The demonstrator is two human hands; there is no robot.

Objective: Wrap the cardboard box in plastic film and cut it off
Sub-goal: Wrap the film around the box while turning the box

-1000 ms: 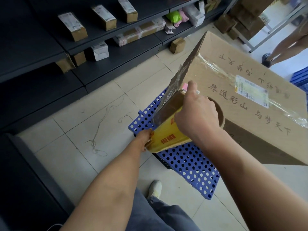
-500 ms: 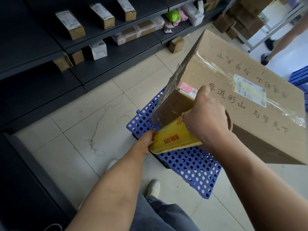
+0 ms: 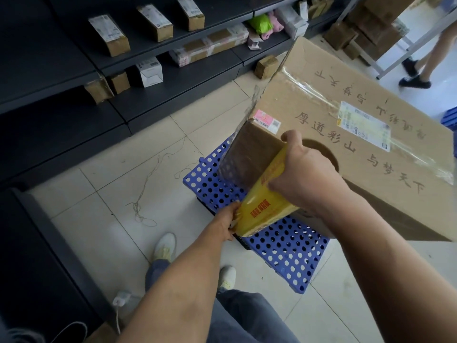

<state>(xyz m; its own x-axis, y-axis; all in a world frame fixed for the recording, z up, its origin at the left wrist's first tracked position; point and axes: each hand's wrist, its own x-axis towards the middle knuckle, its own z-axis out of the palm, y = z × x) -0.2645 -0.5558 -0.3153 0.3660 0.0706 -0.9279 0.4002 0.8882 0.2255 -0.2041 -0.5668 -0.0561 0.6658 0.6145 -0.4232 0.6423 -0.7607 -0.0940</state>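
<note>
A: Hands, entry one. How is the roll being held?
B: The yellow roll of film [image 3: 265,204] is being gripped at both ends. The fingers of the left hand [image 3: 226,225] are being curled round its lower end, those of the right hand [image 3: 306,169] round its upper end.
A: And the box?
B: The cardboard box [image 3: 346,115] is being supported on the blue mat [image 3: 284,251], just beyond the right fingers. A sheet of film [image 3: 235,157] is being stretched from the roll, above the left fingers, to the box's near corner.
</note>
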